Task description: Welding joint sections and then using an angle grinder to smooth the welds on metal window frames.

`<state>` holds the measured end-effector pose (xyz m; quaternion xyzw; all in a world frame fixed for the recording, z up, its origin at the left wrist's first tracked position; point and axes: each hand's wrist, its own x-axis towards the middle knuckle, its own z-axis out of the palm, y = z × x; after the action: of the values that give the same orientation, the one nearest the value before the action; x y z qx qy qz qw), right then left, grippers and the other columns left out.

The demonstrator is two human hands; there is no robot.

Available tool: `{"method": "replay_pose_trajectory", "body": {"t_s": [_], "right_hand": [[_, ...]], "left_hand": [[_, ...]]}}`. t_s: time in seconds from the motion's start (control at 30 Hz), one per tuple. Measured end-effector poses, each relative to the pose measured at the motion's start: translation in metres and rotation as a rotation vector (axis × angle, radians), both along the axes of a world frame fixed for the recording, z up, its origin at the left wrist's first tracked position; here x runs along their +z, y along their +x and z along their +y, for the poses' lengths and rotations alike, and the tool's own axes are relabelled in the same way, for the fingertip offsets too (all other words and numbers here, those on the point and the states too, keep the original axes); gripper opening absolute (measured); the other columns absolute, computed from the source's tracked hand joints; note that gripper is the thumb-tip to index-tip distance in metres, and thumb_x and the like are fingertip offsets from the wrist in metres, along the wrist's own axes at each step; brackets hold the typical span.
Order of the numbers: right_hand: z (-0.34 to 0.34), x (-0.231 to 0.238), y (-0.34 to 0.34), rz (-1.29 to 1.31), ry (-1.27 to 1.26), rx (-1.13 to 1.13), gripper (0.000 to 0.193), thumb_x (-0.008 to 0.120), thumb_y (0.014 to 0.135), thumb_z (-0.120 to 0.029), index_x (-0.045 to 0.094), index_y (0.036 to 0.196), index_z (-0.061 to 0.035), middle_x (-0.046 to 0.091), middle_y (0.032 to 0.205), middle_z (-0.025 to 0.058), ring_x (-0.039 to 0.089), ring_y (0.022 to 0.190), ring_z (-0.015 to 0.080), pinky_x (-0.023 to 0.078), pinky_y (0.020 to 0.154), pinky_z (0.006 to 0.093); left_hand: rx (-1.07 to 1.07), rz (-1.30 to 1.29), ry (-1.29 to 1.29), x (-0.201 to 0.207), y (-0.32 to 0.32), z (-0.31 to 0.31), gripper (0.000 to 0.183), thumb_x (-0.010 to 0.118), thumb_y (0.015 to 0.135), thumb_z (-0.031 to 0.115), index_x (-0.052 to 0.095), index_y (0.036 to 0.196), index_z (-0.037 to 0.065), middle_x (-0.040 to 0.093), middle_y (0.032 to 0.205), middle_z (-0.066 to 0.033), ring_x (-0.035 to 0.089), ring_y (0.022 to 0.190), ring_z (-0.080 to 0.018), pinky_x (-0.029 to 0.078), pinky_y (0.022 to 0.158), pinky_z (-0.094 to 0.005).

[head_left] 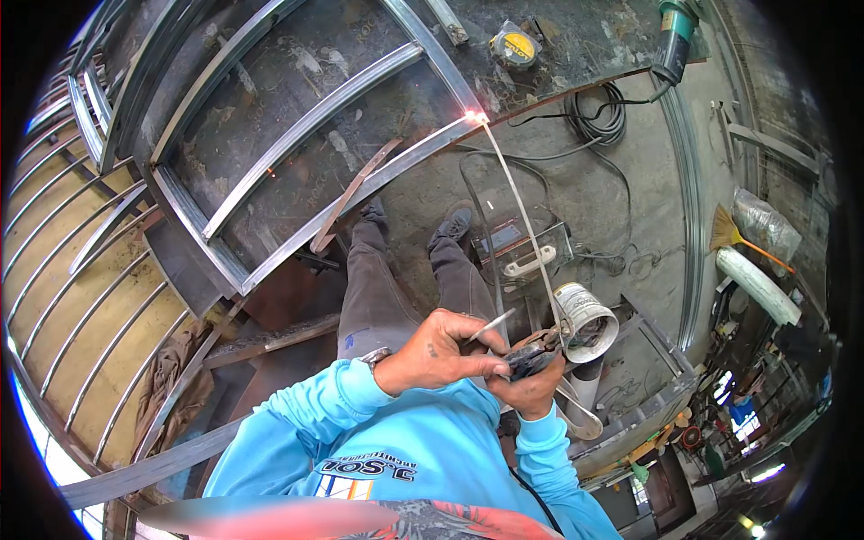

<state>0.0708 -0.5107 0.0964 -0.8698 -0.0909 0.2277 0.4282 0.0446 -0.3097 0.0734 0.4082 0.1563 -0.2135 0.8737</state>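
My left hand (441,351) is closed, with a short thin pale stick (493,324) pinched in its fingers. Its thumb reaches a dark, flattish object (531,360) that my right hand (533,389) grips; fingers hide much of that object, and its kind is unclear. From beside my right hand a long, thin pale rod or cord (522,211) stretches to a glowing spot (475,117) at the corner of a metal frame (360,193). Close to my right hand stands a white bucket (587,317) with dark contents.
The frame lies on a dark worktable (301,85) with a tape measure (516,47). A green power tool (675,40) sits at its edge. On the floor are coiled cable (598,117) and a box with a handle (522,252). Curved metal bars (99,360) stand left; a broom (747,238) is right.
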Motion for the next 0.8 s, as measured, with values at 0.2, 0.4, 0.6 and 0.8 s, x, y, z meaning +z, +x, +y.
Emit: {"method": "replay_pose_trajectory", "body": {"t_s": [0.2, 0.4, 0.6, 0.8], "right_hand": [[0.0026, -0.0011, 0.0036, -0.011, 0.013, 0.033, 0.066, 0.091, 0.055, -0.023, 0.053, 0.104, -0.0001, 0.066, 0.074, 0.0045, 0.064, 0.061, 0.0121, 0.052, 0.053, 0.0283], [0.0008, -0.0019, 0.0033, 0.042, 0.026, 0.029, 0.069, 0.091, 0.055, -0.022, 0.052, 0.107, 0.0009, 0.066, 0.075, 0.0056, 0.065, 0.061, 0.0135, 0.053, 0.054, 0.0294], [0.0031, -0.0027, 0.0041, 0.065, 0.039, -0.005, 0.072, 0.090, 0.055, -0.022, 0.051, 0.111, 0.0017, 0.066, 0.075, 0.0056, 0.065, 0.061, 0.0140, 0.054, 0.054, 0.0301], [0.0083, 0.0027, 0.0072, 0.045, 0.002, 0.012, 0.069, 0.090, 0.055, -0.023, 0.052, 0.108, 0.0009, 0.063, 0.072, 0.0044, 0.063, 0.058, 0.0128, 0.052, 0.052, 0.0294]], "left_hand": [[0.020, -0.063, -0.007, -0.0017, 0.0012, 0.0027, 0.014, 0.081, 0.080, 0.007, 0.073, 0.089, -0.001, 0.072, 0.086, -0.0092, 0.066, 0.078, -0.0123, 0.051, 0.068, -0.0276], [0.032, -0.044, -0.028, -0.0019, 0.0001, 0.0028, 0.015, 0.081, 0.079, 0.008, 0.074, 0.089, 0.000, 0.072, 0.085, -0.0092, 0.065, 0.076, -0.0118, 0.050, 0.066, -0.0268], [0.038, -0.057, 0.001, -0.0045, 0.0000, 0.0038, 0.015, 0.082, 0.079, 0.008, 0.074, 0.089, 0.001, 0.072, 0.083, -0.0078, 0.063, 0.072, -0.0100, 0.048, 0.062, -0.0263], [0.045, -0.090, 0.008, -0.0058, -0.0025, 0.0029, 0.015, 0.081, 0.079, 0.007, 0.074, 0.090, 0.001, 0.072, 0.082, -0.0079, 0.064, 0.074, -0.0113, 0.050, 0.065, -0.0268]]}}
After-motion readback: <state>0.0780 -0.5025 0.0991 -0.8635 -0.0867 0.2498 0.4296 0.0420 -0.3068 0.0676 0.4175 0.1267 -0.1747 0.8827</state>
